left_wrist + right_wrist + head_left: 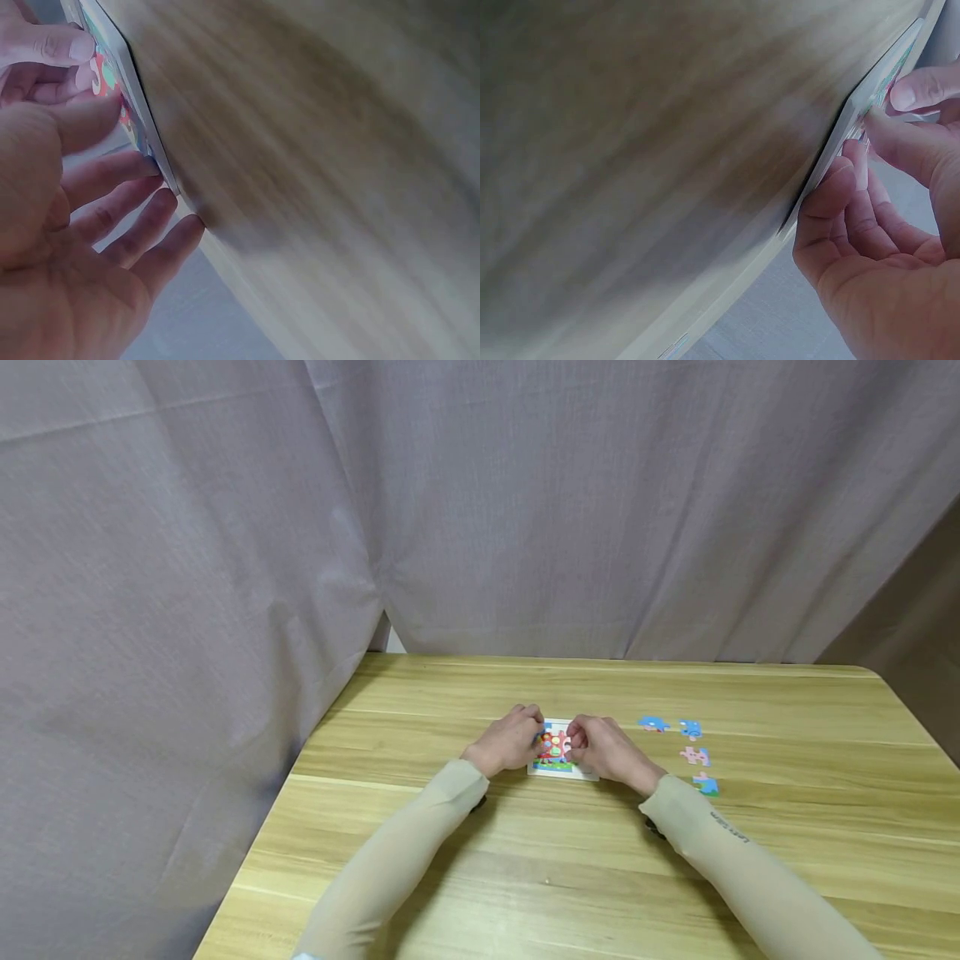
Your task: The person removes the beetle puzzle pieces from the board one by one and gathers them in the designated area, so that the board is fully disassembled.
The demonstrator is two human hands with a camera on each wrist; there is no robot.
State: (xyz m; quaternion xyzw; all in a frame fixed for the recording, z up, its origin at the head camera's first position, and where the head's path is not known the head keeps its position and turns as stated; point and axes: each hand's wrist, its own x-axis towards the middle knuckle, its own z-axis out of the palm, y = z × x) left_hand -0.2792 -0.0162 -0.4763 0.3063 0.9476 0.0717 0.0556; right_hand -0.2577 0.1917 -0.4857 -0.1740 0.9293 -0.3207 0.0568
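Both hands are over a white-bordered jigsaw board [537, 771] on the table, partly filled with red, blue and green puzzle pieces [555, 745]. My left hand [512, 742] lies along the board's left side. Its thumb [97, 120] touches the picture while the other fingers [169, 247], loosely spread, reach the far edge. From the right, my right hand [609, 750] bends thumb and fingers around a puzzle piece [567, 745] at the filled part's right side; the fingers hide much of it. The right thumb [892, 135] is right at the board's surface.
Several loose puzzle pieces lie right of the board: a blue one [654, 723], another blue one [690, 728], a pink one [696, 757] and a blue-green one [705, 784]. A grey curtain [510, 527] hangs behind the wooden table [480, 685].
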